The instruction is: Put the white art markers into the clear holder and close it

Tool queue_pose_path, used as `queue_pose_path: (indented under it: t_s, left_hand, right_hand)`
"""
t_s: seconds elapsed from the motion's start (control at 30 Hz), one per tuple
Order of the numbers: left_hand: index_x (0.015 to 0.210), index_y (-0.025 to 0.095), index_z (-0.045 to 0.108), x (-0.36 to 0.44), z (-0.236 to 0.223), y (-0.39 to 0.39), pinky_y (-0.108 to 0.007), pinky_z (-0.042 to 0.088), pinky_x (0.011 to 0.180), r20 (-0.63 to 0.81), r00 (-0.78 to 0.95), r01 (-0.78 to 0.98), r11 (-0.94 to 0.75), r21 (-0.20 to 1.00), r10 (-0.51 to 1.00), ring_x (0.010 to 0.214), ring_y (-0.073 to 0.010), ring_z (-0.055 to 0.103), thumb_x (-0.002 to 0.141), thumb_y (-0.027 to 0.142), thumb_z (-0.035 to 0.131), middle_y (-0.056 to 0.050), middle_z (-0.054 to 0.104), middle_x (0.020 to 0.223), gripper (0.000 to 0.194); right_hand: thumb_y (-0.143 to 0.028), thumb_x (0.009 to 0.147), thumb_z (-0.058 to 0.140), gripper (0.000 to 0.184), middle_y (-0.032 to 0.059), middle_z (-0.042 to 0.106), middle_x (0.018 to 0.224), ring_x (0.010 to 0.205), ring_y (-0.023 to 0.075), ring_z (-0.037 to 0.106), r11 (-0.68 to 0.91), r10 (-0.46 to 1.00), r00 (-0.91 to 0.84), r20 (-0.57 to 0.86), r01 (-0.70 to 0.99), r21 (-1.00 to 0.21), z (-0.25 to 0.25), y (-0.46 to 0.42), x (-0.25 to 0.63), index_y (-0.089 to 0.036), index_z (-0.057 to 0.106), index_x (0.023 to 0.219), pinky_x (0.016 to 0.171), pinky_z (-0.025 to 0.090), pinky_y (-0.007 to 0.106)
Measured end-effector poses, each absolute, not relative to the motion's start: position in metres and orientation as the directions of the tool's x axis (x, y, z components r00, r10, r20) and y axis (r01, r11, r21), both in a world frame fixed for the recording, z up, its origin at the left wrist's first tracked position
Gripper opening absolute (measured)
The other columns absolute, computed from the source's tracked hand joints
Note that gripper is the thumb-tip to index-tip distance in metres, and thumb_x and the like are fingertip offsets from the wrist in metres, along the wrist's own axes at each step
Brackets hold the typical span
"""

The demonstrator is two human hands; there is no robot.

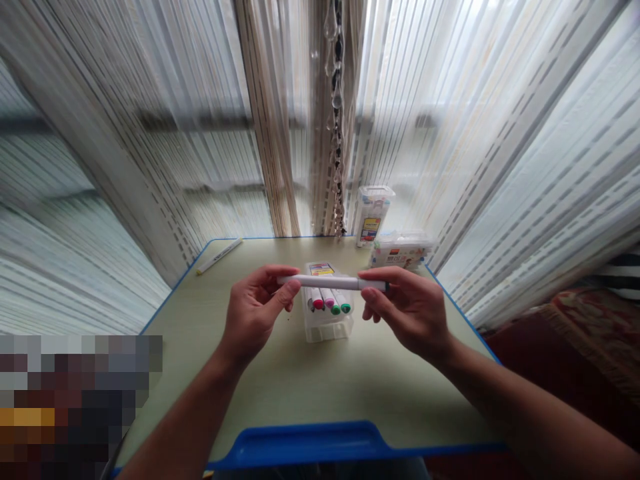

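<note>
Over the clear box (327, 331), our left hand (253, 310) and right hand (413, 310) each pinch one end of the sideways white marker (330, 283).

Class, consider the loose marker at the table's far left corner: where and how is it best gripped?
Probably by the middle: the marker is slim and lies flat on the table, so a pinch across its long sides should hold. Come from above and the near side, since the curtain hangs close beyond; the left hand is nearer.
</note>
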State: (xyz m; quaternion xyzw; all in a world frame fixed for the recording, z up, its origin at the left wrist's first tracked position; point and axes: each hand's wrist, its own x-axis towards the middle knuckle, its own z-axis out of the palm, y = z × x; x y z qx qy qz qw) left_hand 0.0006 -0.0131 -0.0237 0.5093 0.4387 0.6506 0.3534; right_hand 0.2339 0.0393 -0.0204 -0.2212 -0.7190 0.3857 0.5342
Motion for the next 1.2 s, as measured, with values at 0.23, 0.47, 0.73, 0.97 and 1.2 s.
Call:
queue_pose_path:
  t_s: [0.23, 0.47, 0.73, 0.97, 1.2]
  left_hand:
    - [0.103, 0.020, 0.074, 0.000, -0.024, -0.015, -0.021, 0.049, 0.055, 0.392, -0.202, -0.185, -0.428, 0.884, 0.897, 0.061, -0.0089, 0.059, 0.082, 0.018, 0.080, -0.002, 0.071, 0.089, 0.022]
    - [0.106, 0.021, 0.072, 0.001, -0.025, -0.014, -0.021, 0.048, 0.052, 0.386, -0.172, -0.183, -0.415, 0.891, 0.906, 0.060, -0.0092, 0.058, 0.083, 0.020, 0.079, -0.002, 0.069, 0.086, 0.024]
    - [0.106, 0.018, 0.072, 0.001, -0.024, -0.013, -0.023, 0.044, 0.053, 0.358, -0.258, -0.110, -0.395, 0.912, 0.897, 0.064, -0.0102, 0.055, 0.085, 0.028, 0.075, -0.007, 0.068, 0.102, 0.023]
    - [0.102, 0.017, 0.073, 0.001, -0.023, -0.013, -0.024, 0.042, 0.053, 0.348, -0.271, -0.126, -0.391, 0.911, 0.897, 0.062, -0.0103, 0.054, 0.086, 0.025, 0.070, -0.006, 0.069, 0.096, 0.019]
    - [0.101, 0.017, 0.073, 0.001, -0.023, -0.012, -0.024, 0.041, 0.052, 0.353, -0.275, -0.116, -0.395, 0.911, 0.895, 0.060, -0.0106, 0.054, 0.085, 0.025, 0.069, -0.006, 0.068, 0.093, 0.019]
  right_hand:
    - [-0.004, 0.085, 0.069, 0.034, 0.0106, 0.077, 0.102, 0.079, 0.0195, 0.075, 0.895, 0.418, -0.355, 0.836, 0.003, -0.446, -0.018, 0.033, 0.236, -0.021, 0.073, 0.114, 0.062, 0.063, 0.029]
    - [-0.007, 0.083, 0.070, 0.032, 0.0090, 0.079, 0.092, 0.072, 0.0191, 0.076, 0.947, 0.318, -0.353, 0.880, 0.081, -0.310, -0.011, 0.029, 0.236, -0.021, 0.072, 0.111, 0.059, 0.061, 0.026]
    - [-0.012, 0.081, 0.066, 0.036, 0.0024, 0.071, 0.064, 0.050, 0.0195, 0.067, 0.947, 0.111, -0.222, 0.969, 0.319, -0.036, 0.009, 0.011, 0.262, -0.025, 0.072, 0.114, 0.044, 0.056, 0.031]
    - [-0.012, 0.081, 0.066, 0.041, 0.0013, 0.068, 0.060, 0.048, 0.0212, 0.067, 0.977, 0.033, -0.341, 0.939, 0.209, 0.042, 0.009, 0.007, 0.272, -0.021, 0.070, 0.120, 0.044, 0.060, 0.035]
    - [-0.015, 0.079, 0.069, 0.034, -0.0009, 0.069, 0.063, 0.048, 0.0179, 0.065, 0.956, 0.003, -0.422, 0.907, 0.268, 0.122, 0.001, 0.017, 0.266, -0.027, 0.069, 0.111, 0.049, 0.061, 0.031]
